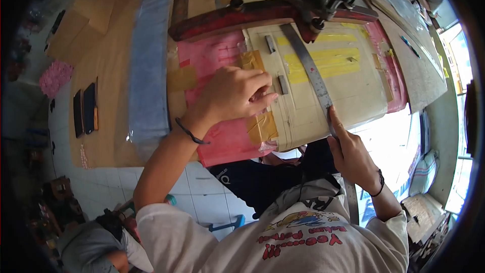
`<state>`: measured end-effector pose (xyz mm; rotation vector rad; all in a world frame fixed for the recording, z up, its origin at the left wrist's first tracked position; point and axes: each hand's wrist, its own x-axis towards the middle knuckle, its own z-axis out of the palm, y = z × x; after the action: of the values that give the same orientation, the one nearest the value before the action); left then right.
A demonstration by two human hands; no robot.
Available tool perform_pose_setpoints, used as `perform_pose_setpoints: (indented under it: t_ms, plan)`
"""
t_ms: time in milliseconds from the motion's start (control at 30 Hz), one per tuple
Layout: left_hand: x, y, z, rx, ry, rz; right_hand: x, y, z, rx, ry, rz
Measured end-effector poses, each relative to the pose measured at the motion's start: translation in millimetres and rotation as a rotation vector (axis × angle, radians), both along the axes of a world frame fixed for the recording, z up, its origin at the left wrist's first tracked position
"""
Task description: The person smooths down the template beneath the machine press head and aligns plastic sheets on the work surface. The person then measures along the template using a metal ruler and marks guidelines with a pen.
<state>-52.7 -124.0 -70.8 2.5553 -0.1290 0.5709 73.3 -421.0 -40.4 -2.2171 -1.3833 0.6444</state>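
Left hand (pixel 235 93): curled over left side of cream surface (pixel 353 91); can't tell if holding
Right hand (pixel 353 156): grasping steel ruler (pixel 309 65) at near edge
Steel ruler: toward far edge, right of left hand
Cream surface: yellow tape (pixel 323 60), red bar (pixel 212 28) at far edge
Room: white floor tiles (pixel 212 199)

The ruler (pixel 307 68) is of grey metal colour, and the sheet (pixel 353 91) at centre is cream — with bright yellow strips (pixel 323 64). Left of centre, the film (pixel 230 144) is pinkish red, the tape patch (pixel 263 127) golden brown. The plastic band (pixel 149 60) at upper left is pale blue. The shirt (pixel 242 245), at bottom, is whitish — with red lettering (pixel 331 240).
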Motion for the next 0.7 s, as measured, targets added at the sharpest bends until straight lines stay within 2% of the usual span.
perform_pose_setpoints:
  t_ms: [200,300,400,600,633,700]
  plan:
    - [3,-2,-7,0.217,-0.01,-0.033,-9,13,11,-0.081,0.021,-0.121]
    - [-7,-15,1,0.421,0.107,0.012,-12,17,18,-0.16,0.014,-0.151]
    - [-3,-13,4,0.437,0.172,0.005,-15,26,26,-0.211,0.01,-0.178]
    - [29,-19,31,0.223,0.637,-0.084,-22,30,29,-0.295,0.045,-0.315]
    - [37,-16,33,0.209,0.428,-0.066,-24,33,30,-0.304,0.056,-0.34]
    - [53,1,39,0.118,0.284,-0.18,-25,36,31,-0.276,0.055,-0.371]
